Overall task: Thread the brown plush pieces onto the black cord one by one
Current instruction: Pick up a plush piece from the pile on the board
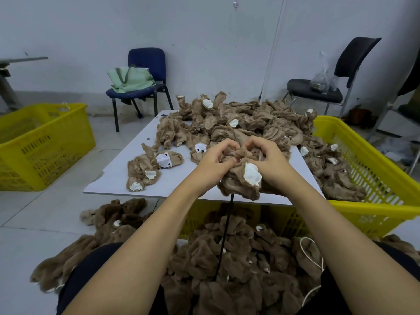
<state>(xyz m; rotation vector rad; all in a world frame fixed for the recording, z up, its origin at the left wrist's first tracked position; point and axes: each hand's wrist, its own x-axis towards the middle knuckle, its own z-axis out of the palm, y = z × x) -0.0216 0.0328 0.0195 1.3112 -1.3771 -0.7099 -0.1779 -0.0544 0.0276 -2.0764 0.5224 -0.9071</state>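
Two bare hands meet above the near edge of a pale board [118, 178] that serves as a worktop. The left hand [212, 163] and the right hand [269, 159] both have their fingers curled into one brown plush piece [238, 183], which shows a white patch facing the camera. A black cord [225, 235] hangs straight down from beneath this piece toward a heap of plush pieces [227, 264] lying between the person's knees; whether the cord already passes through the held piece cannot be told, since the fabric hides its upper end. A large pile of unthreaded pieces [238, 119] covers the far half of the board, with a few loose ones [145, 169] at its left. A yellow crate [372, 169] stands at the right, holding more pieces, and a second yellow crate [43, 142] stands well apart at the left. Behind are a blue chair [145, 76] bearing a green bag [130, 79] and a black chair [334, 73].
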